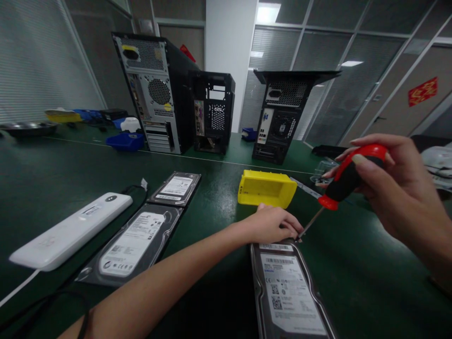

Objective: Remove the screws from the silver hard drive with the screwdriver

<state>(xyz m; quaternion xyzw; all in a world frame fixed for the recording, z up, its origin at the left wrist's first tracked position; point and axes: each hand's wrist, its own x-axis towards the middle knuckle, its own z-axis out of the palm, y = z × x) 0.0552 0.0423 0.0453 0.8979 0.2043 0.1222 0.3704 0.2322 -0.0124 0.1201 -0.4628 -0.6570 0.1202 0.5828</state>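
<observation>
A hard drive (286, 292) with a white label lies on the table in front of me, its near end cut off by the frame's bottom. My left hand (273, 225) is closed over its far end, fingertips at the far right corner; what lies under the fingers is hidden. In my right hand (395, 188) is a red and black screwdriver (348, 176), gripped by the handle. Its shaft slants down to the left, and the tip meets that same corner, right beside my left fingertips. Just beyond my left hand stands a yellow plastic bin (266, 187), tipped on its side.
Two more hard drives, a larger one (132, 242) and a smaller one (175, 188), lie to the left. Beside them is a white power strip (72, 230) with cables. Computer cases (151, 94) stand at the back, with a blue bin (125, 141) nearby.
</observation>
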